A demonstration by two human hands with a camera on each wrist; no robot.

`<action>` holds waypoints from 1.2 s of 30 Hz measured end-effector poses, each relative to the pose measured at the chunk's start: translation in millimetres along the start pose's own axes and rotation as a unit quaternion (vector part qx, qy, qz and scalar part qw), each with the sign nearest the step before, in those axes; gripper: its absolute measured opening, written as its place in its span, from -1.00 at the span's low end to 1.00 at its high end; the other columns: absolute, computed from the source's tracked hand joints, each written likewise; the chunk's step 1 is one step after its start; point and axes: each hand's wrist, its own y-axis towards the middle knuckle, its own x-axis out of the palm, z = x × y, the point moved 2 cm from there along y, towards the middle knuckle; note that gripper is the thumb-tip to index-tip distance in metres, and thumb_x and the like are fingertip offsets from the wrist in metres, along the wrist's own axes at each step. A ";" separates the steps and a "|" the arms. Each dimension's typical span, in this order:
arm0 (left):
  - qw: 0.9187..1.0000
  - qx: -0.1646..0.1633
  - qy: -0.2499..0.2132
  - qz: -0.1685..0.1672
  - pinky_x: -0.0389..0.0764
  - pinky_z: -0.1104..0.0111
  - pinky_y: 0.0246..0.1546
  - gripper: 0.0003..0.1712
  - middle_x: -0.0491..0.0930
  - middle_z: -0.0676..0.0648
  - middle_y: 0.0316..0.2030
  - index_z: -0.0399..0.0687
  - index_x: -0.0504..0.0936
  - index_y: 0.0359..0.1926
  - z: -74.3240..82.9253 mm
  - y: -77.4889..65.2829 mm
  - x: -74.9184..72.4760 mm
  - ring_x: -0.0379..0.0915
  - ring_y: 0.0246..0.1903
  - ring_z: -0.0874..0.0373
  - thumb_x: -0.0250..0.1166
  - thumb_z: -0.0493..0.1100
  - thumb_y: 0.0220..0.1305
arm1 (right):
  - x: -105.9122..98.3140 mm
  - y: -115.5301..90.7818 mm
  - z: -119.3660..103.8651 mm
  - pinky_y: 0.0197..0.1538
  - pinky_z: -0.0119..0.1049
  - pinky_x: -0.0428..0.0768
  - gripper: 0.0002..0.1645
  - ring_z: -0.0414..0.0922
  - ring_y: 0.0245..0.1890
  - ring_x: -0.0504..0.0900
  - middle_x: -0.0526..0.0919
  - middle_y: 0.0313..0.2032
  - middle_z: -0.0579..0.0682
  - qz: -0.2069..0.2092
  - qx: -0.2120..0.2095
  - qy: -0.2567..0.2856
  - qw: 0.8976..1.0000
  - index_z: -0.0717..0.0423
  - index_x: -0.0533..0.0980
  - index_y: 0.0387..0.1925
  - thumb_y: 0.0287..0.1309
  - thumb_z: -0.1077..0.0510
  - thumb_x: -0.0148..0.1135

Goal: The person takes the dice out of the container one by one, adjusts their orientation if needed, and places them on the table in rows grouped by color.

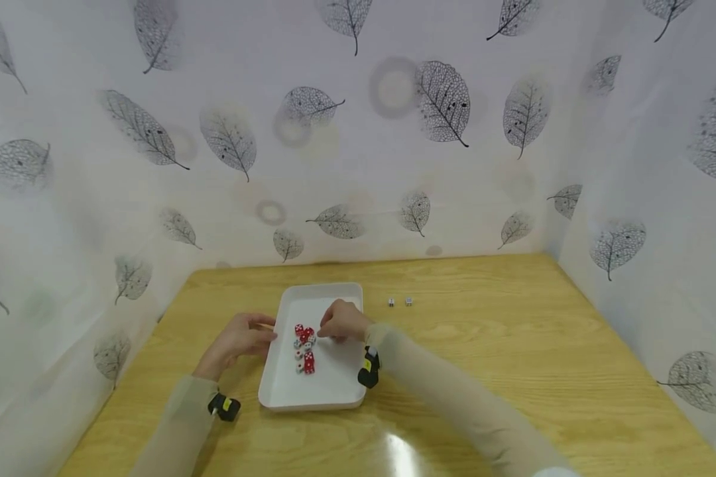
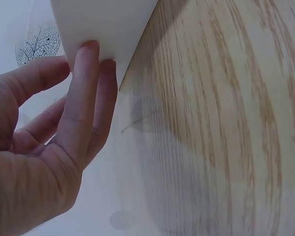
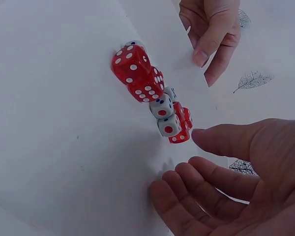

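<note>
A white tray (image 1: 334, 391) lies on the wooden table, with a cluster of red dice (image 1: 309, 361) and white dice (image 1: 299, 355) in it. At the tray's left side my left hand (image 1: 247, 338) pinches the rim, thumb over the edge and fingertips against the outer wall (image 2: 118, 24). My right hand (image 1: 343, 321) is inside the tray, just right of the cluster. In the right wrist view its thumb tip is right by a red die (image 3: 178, 136). The other fingers (image 3: 187, 182) are loosely bent near the tray floor, apart from the thumb, with nothing between them.
Two small white dice (image 1: 400, 302) sit on the table (image 1: 483, 344) to the right of the tray, towards the back. A leaf-patterned white curtain (image 1: 358, 165) encloses the table at the back and both sides.
</note>
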 end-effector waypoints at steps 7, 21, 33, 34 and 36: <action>1.000 0.007 -0.014 -0.003 0.75 0.20 -0.22 -0.49 0.62 -0.34 -0.05 -0.39 0.45 0.21 -1.0 0.0 1.1 0.67 -0.24 0.03 0.29 -0.31 0.27 | 6.3 2.7 3.4 -0.50 -0.39 0.57 -0.85 -0.18 -0.57 0.58 0.65 -0.54 -0.04 0.010 -0.001 -0.024 1.000 0.18 0.68 -0.34 0.01 0.20 0.45; 1.000 -0.004 -0.005 0.002 0.75 0.18 -0.22 -0.49 0.61 -0.33 -0.05 -0.38 0.46 0.20 -0.1 0.8 0.3 0.67 -0.24 0.03 0.30 -0.30 0.26 | 8.8 2.1 1.7 -0.51 -0.43 0.49 -0.82 -0.21 -0.58 0.49 0.61 -0.50 -0.07 -0.006 0.003 0.007 1.000 0.16 0.67 -0.32 -0.04 0.27 0.46; 1.000 0.007 -0.007 -0.006 0.75 0.19 -0.22 -0.50 0.61 -0.34 -0.04 -0.39 0.45 0.21 2.5 1.6 -1.1 0.67 -0.23 0.03 0.28 -0.28 0.29 | 12.8 5.6 -3.7 -0.47 -0.42 0.49 -0.77 -0.20 -0.47 0.50 0.64 -0.41 -0.08 -0.010 -0.003 -0.013 1.000 0.11 0.67 -0.29 -0.07 0.21 0.50; 1.000 0.005 -0.009 -0.006 0.75 0.19 -0.22 -0.50 0.61 -0.33 -0.04 -0.39 0.45 0.21 2.2 1.3 -0.9 0.67 -0.23 0.04 0.28 -0.28 0.29 | 13.8 6.0 -3.7 -0.47 -0.41 0.49 -0.77 -0.20 -0.47 0.50 0.65 -0.41 -0.09 -0.011 0.000 -0.014 1.000 0.11 0.67 -0.29 -0.07 0.21 0.50; 1.000 0.004 -0.009 -0.008 0.75 0.19 -0.22 -0.49 0.61 -0.34 -0.04 -0.40 0.45 0.21 1.2 0.5 -0.5 0.67 -0.24 0.03 0.28 -0.29 0.28 | 15.3 5.7 -4.4 -0.46 -0.40 0.48 -0.77 -0.19 -0.46 0.50 0.65 -0.41 -0.09 -0.012 0.004 -0.017 1.000 0.10 0.68 -0.30 -0.07 0.19 0.51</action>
